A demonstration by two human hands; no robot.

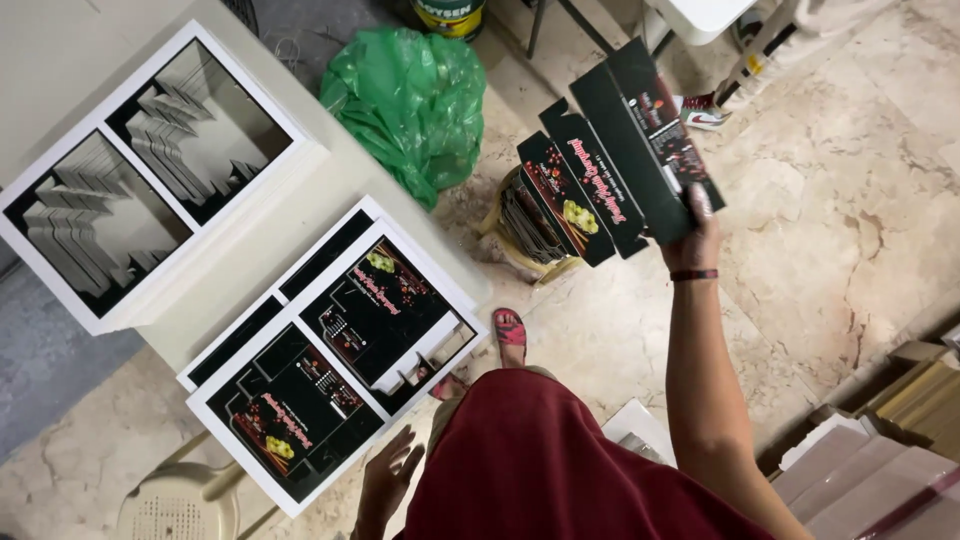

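Two stacks of printed sheets (330, 360), at nine o'clock; one green plastic bag (410, 100) at twelve; one flat black carton (640, 140) at one; two hands (695, 235).

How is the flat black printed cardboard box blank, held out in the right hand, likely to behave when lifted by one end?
The flat black printed cardboard box blank probably stays fairly stiff: it juts out from the right hand without drooping. It looks light, since one hand lifts it. Its panels might fold along the creases if shaken.
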